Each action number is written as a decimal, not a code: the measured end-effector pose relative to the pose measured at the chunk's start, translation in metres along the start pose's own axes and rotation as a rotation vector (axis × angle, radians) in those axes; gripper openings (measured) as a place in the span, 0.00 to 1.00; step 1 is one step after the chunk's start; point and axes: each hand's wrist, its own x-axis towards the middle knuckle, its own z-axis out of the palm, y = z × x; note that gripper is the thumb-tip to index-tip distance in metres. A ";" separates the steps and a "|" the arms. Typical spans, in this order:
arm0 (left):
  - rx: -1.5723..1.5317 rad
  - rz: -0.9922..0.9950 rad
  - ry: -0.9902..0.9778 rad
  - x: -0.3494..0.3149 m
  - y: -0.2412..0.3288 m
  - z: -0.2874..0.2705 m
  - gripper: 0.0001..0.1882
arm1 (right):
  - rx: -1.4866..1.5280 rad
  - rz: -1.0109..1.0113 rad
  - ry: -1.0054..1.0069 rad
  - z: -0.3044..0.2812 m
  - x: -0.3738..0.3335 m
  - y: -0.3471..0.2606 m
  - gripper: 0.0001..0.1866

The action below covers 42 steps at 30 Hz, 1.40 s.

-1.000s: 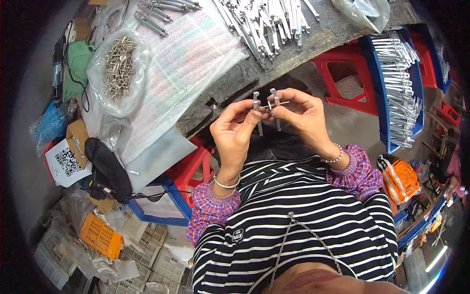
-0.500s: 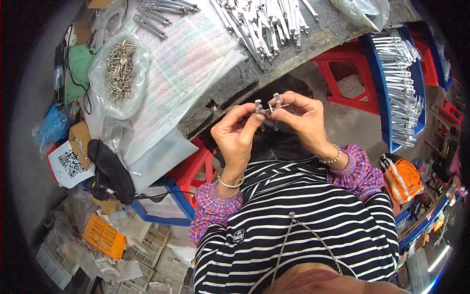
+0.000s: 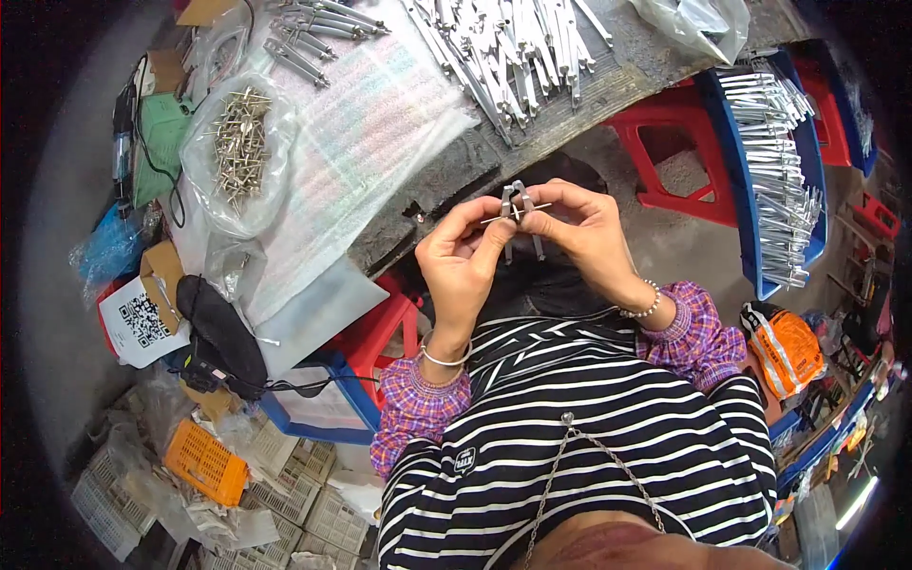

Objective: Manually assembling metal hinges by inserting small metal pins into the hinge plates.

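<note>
In front of my body, just off the table's edge, my left hand (image 3: 460, 258) pinches a narrow silver metal bar (image 3: 507, 201) between thumb and fingers. My right hand (image 3: 591, 239) grips a second, similar metal bar (image 3: 528, 197) the same way. The two bars stand close side by side, upper ends leaning together, lower ends spread. A thin cross-shaped metal pin (image 3: 518, 214) runs crosswise at the bars, its tips sticking out on both sides. Fingers partly hide where pin and bars meet.
A clear bag of cross-shaped pins (image 3: 242, 142) lies on the table at left. Piled metal bars (image 3: 518, 52) cover the table's far side, with more bars (image 3: 309, 38) on the foam sheet (image 3: 366, 119). At right, a blue tray (image 3: 750, 204) of bars stands near a red stool (image 3: 674, 152).
The two metal bars, apart half a second ago with the pin bridging them, are now close together. My right hand has shifted slightly left and my left hand slightly right.
</note>
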 end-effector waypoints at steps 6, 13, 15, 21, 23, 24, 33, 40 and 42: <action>-0.075 -0.013 0.038 0.000 -0.003 0.000 0.08 | -0.188 -0.128 0.002 -0.002 0.001 -0.005 0.09; -0.191 -0.023 0.066 -0.001 -0.006 0.002 0.09 | -0.176 -0.158 0.003 0.001 0.000 -0.003 0.08; -0.181 -0.007 0.083 -0.002 -0.006 0.003 0.08 | -0.207 -0.194 0.007 0.001 0.000 -0.001 0.08; -0.059 0.045 0.054 -0.001 -0.003 0.003 0.08 | -0.262 -0.215 -0.011 0.001 0.000 -0.006 0.08; -0.071 0.038 0.054 -0.001 -0.004 0.004 0.08 | -0.247 -0.201 -0.010 0.000 0.000 -0.005 0.08; -0.083 0.030 0.053 -0.001 -0.004 0.004 0.08 | -0.232 -0.186 -0.008 0.000 0.000 -0.004 0.09; -0.105 -0.001 0.060 -0.001 -0.003 0.003 0.10 | 0.046 0.004 0.015 0.004 0.000 0.003 0.10; -0.126 -0.022 0.030 0.002 -0.003 -0.001 0.11 | 0.007 0.030 0.012 0.005 0.004 -0.003 0.09; -0.151 -0.034 0.027 0.002 -0.001 -0.002 0.11 | -0.018 0.025 0.003 0.004 0.005 -0.004 0.10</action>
